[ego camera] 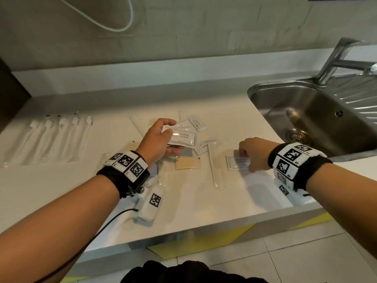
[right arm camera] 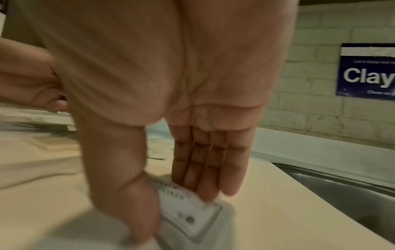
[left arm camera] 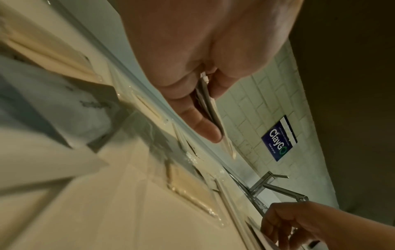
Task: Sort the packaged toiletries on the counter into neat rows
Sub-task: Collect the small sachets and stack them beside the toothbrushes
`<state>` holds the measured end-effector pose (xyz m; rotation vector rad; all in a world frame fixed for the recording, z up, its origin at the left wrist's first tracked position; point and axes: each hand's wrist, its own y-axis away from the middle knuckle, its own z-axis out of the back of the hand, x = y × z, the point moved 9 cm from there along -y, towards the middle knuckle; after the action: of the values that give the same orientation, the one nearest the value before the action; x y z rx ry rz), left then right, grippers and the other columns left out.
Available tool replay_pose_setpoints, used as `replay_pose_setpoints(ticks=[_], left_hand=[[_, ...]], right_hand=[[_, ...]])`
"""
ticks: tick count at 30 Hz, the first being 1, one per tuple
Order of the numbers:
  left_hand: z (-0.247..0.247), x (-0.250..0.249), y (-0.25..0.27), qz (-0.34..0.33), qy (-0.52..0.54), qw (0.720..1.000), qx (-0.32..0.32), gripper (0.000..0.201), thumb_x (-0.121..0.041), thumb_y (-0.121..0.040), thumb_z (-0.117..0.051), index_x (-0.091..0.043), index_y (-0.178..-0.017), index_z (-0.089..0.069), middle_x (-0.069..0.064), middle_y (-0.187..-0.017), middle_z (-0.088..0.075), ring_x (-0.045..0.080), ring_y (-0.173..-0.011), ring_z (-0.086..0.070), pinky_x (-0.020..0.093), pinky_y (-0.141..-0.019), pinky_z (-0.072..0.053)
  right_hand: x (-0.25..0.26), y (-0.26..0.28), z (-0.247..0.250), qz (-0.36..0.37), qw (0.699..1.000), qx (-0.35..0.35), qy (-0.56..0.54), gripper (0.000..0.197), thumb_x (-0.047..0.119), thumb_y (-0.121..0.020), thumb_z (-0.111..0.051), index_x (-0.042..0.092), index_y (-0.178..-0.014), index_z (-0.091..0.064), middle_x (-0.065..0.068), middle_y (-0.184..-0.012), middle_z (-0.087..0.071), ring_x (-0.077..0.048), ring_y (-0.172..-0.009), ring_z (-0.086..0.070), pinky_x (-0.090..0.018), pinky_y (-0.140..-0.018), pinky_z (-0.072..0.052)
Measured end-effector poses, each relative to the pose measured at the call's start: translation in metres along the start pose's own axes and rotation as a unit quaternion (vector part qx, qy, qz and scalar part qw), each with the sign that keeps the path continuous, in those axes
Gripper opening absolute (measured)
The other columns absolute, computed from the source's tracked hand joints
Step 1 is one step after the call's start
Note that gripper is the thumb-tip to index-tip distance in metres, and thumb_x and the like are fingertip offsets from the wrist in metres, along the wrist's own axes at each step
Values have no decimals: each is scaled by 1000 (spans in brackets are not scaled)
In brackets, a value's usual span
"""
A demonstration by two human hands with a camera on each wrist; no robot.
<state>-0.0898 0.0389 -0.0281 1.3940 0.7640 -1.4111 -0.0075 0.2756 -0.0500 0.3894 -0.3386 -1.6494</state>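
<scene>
My left hand is raised over the loose pile in the middle of the white counter. It pinches a white "shampoo with conditioner" sachet between thumb and fingers. In the left wrist view the thumb presses thin sachets edge-on; their number is unclear. My right hand is down on the counter near the sink, with thumb and fingertips pinching a second, flat-lying shampoo sachet. In the right wrist view this sachet sits between thumb and straight fingers.
A row of several clear toothbrush packets lies at the far left. The pile holds small white sachets, a beige packet and a long thin packet. A steel sink with its tap is at the right.
</scene>
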Motion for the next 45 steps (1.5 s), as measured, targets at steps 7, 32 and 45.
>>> replay_pose_setpoints(ticks=[7,32,45], left_hand=[[36,17,2,38,-41,998,-31,40,-14,-104,-41,-29,-141,-36,3,-106,-65,32,-83,-74,49,-77,-60],[166,6,13,6,-55,987,-153,22,-26,-97,-59,-27,-118,-55,1,-107,-70,11,-67,-70,19,-46,-50],[252,33,62,1,-15,986,-168,48,-15,-97,-58,-34,-138,-43,4,-112,-67,26,-83,-74,28,-60,-61]], right_hand=[[33,-15,21,52,994,-36,-88,43,34,-68,-75,21,-92,-41,6,-85,-53,-16,-73,-53,-27,-61,-44],[209,-51,97,280,948,-109,-105,45,41,-85,-67,18,-122,-55,-1,-121,-58,-16,-100,-57,-31,-87,-49],[279,-46,46,287,957,-16,-42,20,20,-89,-60,17,-109,-63,1,-111,-62,-19,-103,-60,-34,-94,-49]])
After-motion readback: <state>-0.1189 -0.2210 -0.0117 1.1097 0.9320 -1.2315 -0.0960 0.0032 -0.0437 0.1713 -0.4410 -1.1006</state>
